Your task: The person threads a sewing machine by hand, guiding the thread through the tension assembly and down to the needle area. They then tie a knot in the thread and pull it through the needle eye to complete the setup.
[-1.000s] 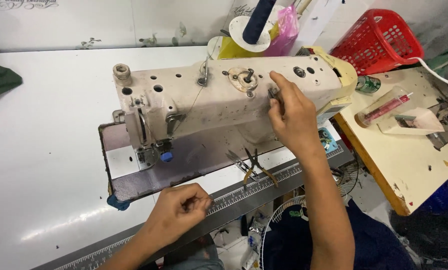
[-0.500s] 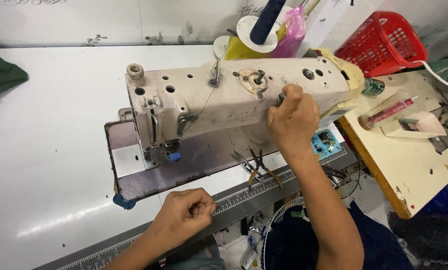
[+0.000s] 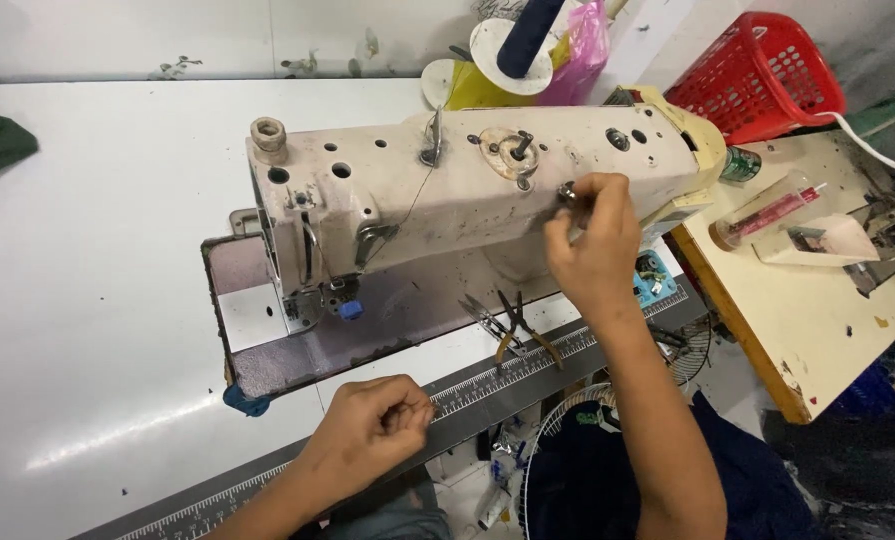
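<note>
Right hand (image 3: 596,240) was up at the front of the cream sewing machine (image 3: 438,200), fingertips pinched narrow on a small metal knob (image 3: 567,192) near the arm's right end. Left hand (image 3: 373,428) rested loosely curled at the table's (image 3: 98,300) front edge by the ruler strip (image 3: 508,375); whether it held anything, couldn't tell. Pliers (image 3: 520,325) lay between.

Tailoring workshop; industrial sewing machine (image 3: 468,200)

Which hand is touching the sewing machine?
The right hand, pinching a small metal part on the sewing machine. The left hand is curled by the table's ruler edge.
</note>
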